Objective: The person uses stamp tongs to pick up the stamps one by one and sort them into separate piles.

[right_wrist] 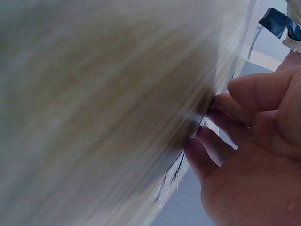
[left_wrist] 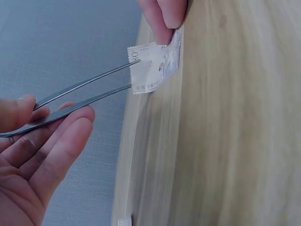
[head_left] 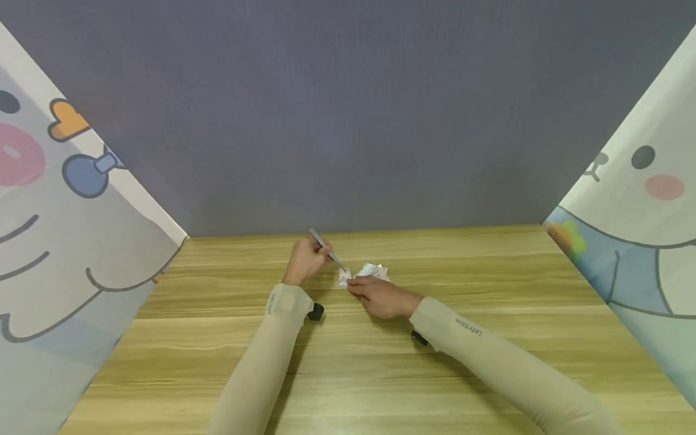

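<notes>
My left hand (head_left: 307, 260) pinches metal tweezers (left_wrist: 61, 112) between thumb and fingers. Their prongs stand apart, with both tips at the left part of a pale postage stamp (left_wrist: 145, 70) with perforated edges and printed characters. In the head view this stamp (head_left: 344, 277) lies on the table between my hands. Fingertips of my right hand (head_left: 385, 297) rest at the stamp's near right edge, the fingers loosely extended and the thumb apart in the right wrist view. Several more stamps (head_left: 375, 270) lie overlapping just beyond the right hand, which partly covers them.
The wooden table (head_left: 348, 368) runs back to a grey upright panel (head_left: 348, 133). Cartoon-printed sheets (head_left: 65, 254) line both sides. A small black device (head_left: 315, 312) sits at my left wrist. One small pale paper piece (left_wrist: 124, 221) shows at the left wrist view's bottom.
</notes>
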Demonstrator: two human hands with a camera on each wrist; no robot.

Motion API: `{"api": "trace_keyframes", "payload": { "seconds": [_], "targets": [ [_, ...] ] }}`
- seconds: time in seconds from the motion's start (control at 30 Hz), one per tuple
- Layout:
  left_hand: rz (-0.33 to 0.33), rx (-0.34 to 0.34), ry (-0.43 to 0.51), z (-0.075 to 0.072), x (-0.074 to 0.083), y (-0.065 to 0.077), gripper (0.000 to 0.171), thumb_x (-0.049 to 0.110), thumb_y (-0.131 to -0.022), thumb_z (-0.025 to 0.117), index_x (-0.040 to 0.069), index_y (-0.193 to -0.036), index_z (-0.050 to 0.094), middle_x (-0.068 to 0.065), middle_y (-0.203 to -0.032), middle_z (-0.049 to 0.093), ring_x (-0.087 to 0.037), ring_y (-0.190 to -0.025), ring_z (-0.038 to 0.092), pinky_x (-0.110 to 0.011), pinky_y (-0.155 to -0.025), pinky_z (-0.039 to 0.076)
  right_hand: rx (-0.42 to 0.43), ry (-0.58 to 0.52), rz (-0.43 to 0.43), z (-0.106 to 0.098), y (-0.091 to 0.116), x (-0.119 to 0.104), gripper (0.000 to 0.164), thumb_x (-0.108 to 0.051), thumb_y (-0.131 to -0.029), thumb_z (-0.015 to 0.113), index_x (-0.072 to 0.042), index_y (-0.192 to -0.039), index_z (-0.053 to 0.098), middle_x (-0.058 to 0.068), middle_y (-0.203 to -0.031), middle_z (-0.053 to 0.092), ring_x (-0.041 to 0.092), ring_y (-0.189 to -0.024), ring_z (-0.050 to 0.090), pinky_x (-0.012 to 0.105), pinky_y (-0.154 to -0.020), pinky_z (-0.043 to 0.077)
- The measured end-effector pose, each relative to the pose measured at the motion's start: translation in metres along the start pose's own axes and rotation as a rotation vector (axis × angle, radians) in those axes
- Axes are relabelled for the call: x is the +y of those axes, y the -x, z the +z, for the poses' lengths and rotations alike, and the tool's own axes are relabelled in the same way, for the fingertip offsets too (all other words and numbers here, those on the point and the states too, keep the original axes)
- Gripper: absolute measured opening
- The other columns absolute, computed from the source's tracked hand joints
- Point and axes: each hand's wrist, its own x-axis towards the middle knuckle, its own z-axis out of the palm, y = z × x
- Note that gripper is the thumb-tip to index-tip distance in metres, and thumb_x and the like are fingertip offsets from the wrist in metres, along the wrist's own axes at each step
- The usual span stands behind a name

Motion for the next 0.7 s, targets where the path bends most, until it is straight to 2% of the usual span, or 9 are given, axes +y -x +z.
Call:
{"api": "trace_keyframes", "payload": {
  "seconds": [0.23,0.43,0.6,0.7],
  "targets": [
    [-0.008,0.003,0.009,-0.003,-0.004,0.003,0.011,0.007,-0.094,0.059,-0.002,-0.093,0.065,-0.011,-0.080,0.068,-0.028,-0.069,0.068,-0.036,-0.062,0.057,0.002,0.002,0.011,0.002,-0.001,0.000,0.043,-0.010,-0.101,0.041,-0.001,-0.143,0.038,0.009,-0.151,0.030,0.027,-0.139,0.024,0.040,-0.113,0.019],
    [0.006,0.012,0.039,-0.001,0.001,0.007,0.011,0.005,-0.094,0.059,-0.005,-0.094,0.064,-0.012,-0.077,0.068,-0.033,-0.070,0.067,-0.038,-0.061,0.057,0.004,-0.002,0.019,0.004,0.000,0.001,0.044,-0.012,-0.101,0.040,-0.003,-0.144,0.037,0.008,-0.152,0.028,0.026,-0.139,0.022,0.040,-0.113,0.018],
    [0.002,0.033,0.018,0.000,0.008,0.009,0.014,0.008,-0.095,0.059,-0.005,-0.095,0.064,-0.011,-0.077,0.067,-0.030,-0.070,0.067,-0.032,-0.059,0.057,-0.017,-0.053,0.081,0.004,0.000,0.001,0.048,-0.016,-0.102,0.042,-0.006,-0.148,0.031,0.005,-0.154,0.022,0.023,-0.141,0.017,0.039,-0.113,0.017],
    [-0.005,0.042,0.032,-0.002,0.011,0.010,0.015,0.008,-0.095,0.058,-0.006,-0.097,0.064,-0.012,-0.079,0.067,-0.028,-0.071,0.068,-0.035,-0.063,0.057,-0.026,-0.066,0.110,0.005,-0.001,0.002,0.050,-0.019,-0.102,0.041,-0.009,-0.149,0.028,0.004,-0.155,0.020,0.021,-0.141,0.015,0.038,-0.113,0.017]
  ]
}}
